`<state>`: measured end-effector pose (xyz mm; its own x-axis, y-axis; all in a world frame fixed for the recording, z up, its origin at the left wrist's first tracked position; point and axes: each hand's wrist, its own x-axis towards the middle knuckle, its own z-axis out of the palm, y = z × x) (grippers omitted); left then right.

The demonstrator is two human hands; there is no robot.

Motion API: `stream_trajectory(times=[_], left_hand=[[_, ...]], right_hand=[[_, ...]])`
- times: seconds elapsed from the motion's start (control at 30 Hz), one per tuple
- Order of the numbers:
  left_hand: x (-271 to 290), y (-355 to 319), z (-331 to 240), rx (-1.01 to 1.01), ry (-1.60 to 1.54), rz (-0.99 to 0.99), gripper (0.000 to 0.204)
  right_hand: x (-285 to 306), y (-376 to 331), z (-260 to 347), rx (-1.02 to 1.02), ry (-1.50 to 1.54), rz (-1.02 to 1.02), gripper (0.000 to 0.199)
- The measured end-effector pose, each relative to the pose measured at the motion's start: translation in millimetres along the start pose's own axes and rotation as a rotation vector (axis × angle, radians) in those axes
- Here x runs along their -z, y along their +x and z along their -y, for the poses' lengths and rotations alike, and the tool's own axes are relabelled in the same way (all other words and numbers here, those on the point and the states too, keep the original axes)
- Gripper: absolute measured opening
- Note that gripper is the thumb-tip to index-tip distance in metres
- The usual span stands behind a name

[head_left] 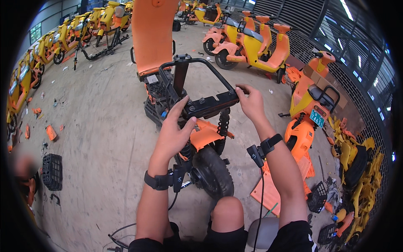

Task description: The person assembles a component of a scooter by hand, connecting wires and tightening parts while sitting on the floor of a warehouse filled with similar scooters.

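A partly stripped scooter stands before me, with its rear wheel (213, 173) towards my knees. Across its tail lies a black metal rear rack (212, 105), a looped tube fixed to a flat crossbar with several bolts. My left hand (173, 130) grips the crossbar's left end, thumb and fingers on either side of it. At the opposite end, my right hand (251, 103) holds the corner with bent fingers. Below the bar are an orange rear fender (205, 136) and a black coil shock absorber (223, 122). An orange front panel (153, 38) rises at the far end.
Yellow-orange scooters (262, 46) line the back, and another scooter (310, 101) stands at right. Yellow body panels (365, 172) pile by the wall. A black basket (52, 172) lies left, near a blurred person (25, 166). An orange panel (268, 191) lies beside my right arm.
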<state>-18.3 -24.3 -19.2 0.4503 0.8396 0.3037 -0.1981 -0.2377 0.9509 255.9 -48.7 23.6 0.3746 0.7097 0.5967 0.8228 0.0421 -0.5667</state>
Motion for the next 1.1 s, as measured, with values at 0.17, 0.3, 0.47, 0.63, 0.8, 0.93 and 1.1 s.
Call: stream_trajectory(times=[0.17, 0.3, 0.47, 0.63, 0.8, 0.93, 1.1], left_hand=[[6.8, -2.9, 8.7, -0.242, 0.348, -0.017, 0.061], [13.6, -9.2, 0.4, -0.139, 0.257, -0.023, 0.06], [19.7, -15.2, -2.2, -0.155, 0.306, 0.005, 0.06], [23.5, -11.3, -3.3, -0.091, 0.326, -0.041, 0.06], [21.9, -12.9, -7.6, -0.074, 0.297, -0.098, 0.051], [27.7, -10.1, -4.1, -0.18, 0.24, -0.137, 0.039], [-16.5, -33.9, -50.1, 0.042, 0.044, 0.153, 0.027]], right_hand=[[2.8, 7.4, 1.4, -0.058, -0.106, 0.051, 0.028], [-1.8, 7.7, -5.6, -0.1, 0.076, 0.013, 0.028], [-1.3, 7.5, -13.2, -0.056, 0.057, 0.089, 0.037], [-3.8, 7.0, -1.9, -0.088, -0.065, 0.119, 0.051], [9.5, -28.0, -12.0, -0.105, 0.045, -0.071, 0.053], [56.0, -84.6, -11.2, -0.146, 0.154, 0.036, 0.048], [144.4, -83.9, 17.8, -0.315, 0.315, 0.019, 0.039]])
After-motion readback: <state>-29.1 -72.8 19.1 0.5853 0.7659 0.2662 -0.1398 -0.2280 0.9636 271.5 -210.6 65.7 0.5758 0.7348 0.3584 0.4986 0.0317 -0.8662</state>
